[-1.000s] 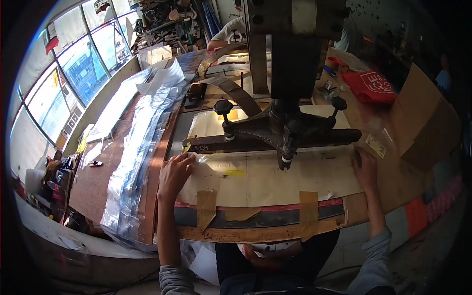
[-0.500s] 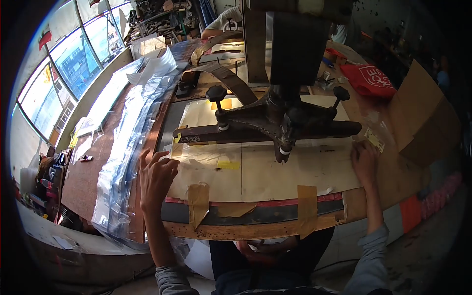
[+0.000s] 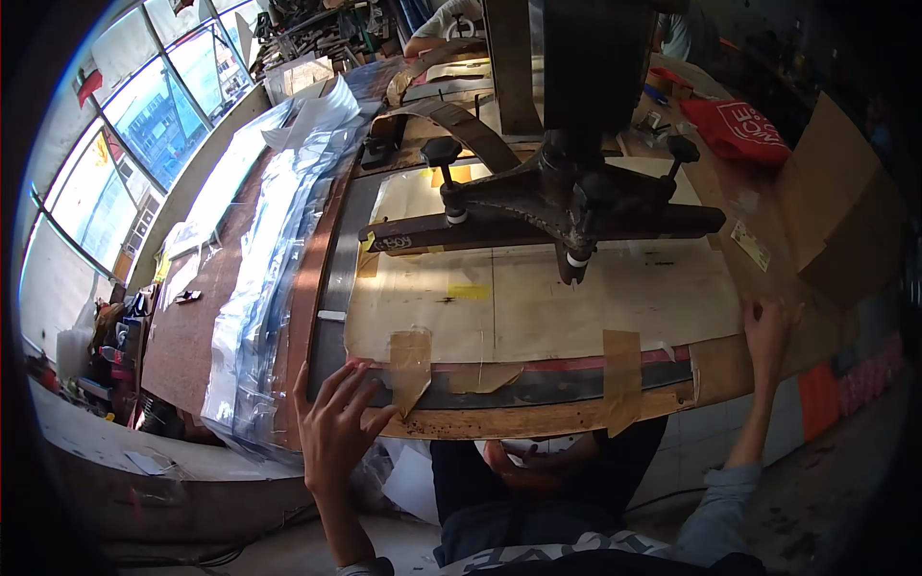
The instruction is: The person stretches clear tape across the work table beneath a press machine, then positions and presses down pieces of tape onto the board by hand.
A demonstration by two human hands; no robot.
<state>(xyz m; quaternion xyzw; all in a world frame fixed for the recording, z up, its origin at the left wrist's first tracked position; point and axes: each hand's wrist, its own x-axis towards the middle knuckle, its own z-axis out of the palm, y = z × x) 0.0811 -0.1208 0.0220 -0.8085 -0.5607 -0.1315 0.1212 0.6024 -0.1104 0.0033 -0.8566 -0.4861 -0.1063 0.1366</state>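
Note:
My left hand point(image 3: 341, 422) is open, its fingers spread at the near left corner of the work board. Beside it, brown tape point(image 3: 411, 370) runs over the board's dark front edge. By the right end of the pale sheet point(image 3: 557, 317), my right hand point(image 3: 768, 331) has its fingers curled in; whether anything is between them is hidden. The sheet lies flat with a yellow tape strip point(image 3: 469, 292) and a dark line across it. Above it hangs a dark metal press head point(image 3: 567, 206) with a crossbar point(image 3: 413, 231) and two black knobs, apart from both hands.
Clear plastic film point(image 3: 254, 278) covers the brown boards on the left. A red bag point(image 3: 735, 132) and an open cardboard box point(image 3: 836, 197) stand on the right. A printed paper slip point(image 3: 750, 246) lies near the box. Another person's arm point(image 3: 447, 27) shows at the back.
My left hand has dropped from the sheet's left side to the board's near corner, fingers spreading. My right hand has shifted slightly nearer along the right side. The view has tilted and moved.

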